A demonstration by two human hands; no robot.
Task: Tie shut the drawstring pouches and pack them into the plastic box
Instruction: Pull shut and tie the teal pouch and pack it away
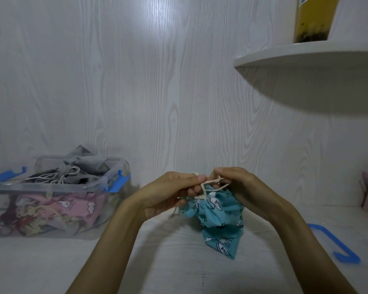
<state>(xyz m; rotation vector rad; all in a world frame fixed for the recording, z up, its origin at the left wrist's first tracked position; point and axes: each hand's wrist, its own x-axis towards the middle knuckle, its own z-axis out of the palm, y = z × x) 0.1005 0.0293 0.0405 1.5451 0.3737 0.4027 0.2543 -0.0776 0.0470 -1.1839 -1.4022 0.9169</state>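
Both hands pinched the cord: the left hand had a loop round a fingertip, the right hand nipped the other strand. The blue pouch hung directly under the grip, at six o'clock, its neck gathered and its long axis running down toward five o'clock. The box sat well apart at nine o'clock, nearer the left hand, already holding several pouches.

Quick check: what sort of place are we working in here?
Likely a home desk nook: white wood-grain desk surface and wall, a curved white shelf overhead, and a clear plastic box with blue latches, full of fabric pouches.
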